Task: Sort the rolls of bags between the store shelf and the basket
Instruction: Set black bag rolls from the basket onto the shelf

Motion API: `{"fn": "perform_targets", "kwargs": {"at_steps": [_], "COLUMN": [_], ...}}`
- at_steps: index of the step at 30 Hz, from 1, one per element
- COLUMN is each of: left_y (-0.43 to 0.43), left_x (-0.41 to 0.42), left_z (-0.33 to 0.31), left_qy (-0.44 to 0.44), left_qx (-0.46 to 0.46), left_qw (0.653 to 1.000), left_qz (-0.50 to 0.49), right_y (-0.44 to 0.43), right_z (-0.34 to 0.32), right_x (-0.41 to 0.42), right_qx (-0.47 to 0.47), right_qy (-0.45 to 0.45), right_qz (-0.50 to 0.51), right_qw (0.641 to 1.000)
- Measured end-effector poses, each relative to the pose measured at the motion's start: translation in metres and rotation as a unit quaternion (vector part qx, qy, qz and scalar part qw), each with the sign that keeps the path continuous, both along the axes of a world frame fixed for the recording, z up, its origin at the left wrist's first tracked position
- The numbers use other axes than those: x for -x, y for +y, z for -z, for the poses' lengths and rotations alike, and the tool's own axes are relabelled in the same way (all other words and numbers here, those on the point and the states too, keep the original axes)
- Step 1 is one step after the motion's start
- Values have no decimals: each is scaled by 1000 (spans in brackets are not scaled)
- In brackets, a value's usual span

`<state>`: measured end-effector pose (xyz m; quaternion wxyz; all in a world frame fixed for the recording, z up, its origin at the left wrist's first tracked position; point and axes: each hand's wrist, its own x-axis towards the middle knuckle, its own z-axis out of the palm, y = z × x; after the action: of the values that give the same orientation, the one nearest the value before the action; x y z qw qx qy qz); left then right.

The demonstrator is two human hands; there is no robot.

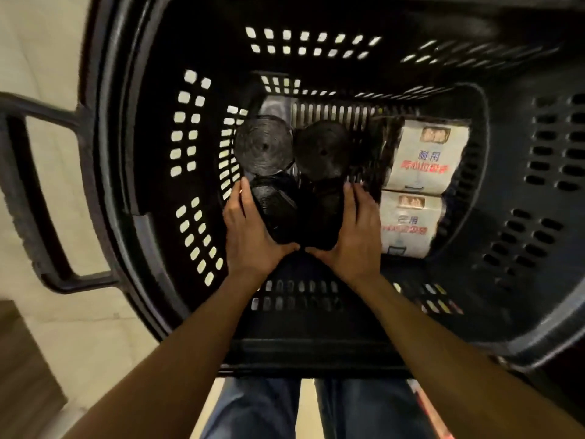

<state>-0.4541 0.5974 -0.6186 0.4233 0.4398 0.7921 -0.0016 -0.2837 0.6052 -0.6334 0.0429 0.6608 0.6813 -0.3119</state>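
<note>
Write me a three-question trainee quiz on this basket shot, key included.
1. True or false: the left hand and right hand hold a bundle of black rolls inside the basket.
2. White-labelled packs at the basket's right wall: A one, B two, C four?
3. Fill in: beyond the hands, ___ loose rolls show their spiral ends.
Key: 1 true; 2 B; 3 two.
</note>
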Motion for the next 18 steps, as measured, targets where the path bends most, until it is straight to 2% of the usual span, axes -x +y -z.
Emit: {"fn": "perform_targets", "kwargs": {"at_steps": [6,9,12,18], "left_y": [4,8,7,18], "left_x": [3,4,2,4], "left_z": [-2,-10,-31,-104], "left_qy": [4,-14,-8,-29], "left_qx": [-17,-32,-60,-89], "left_qw": [1000,999,998,995], "left_qz": [12,-15,-30,-26], "right_y": [5,10,16,35], "right_z": [-3,-14,-35,-110], "right_x": [1,0,-1,-5], "right_qx": [-1,8,12,-10], "right_qy": [8,20,21,44], "right_qz": [-2,-4,-11,48], "right_qw": [1000,1000,1000,998]}}
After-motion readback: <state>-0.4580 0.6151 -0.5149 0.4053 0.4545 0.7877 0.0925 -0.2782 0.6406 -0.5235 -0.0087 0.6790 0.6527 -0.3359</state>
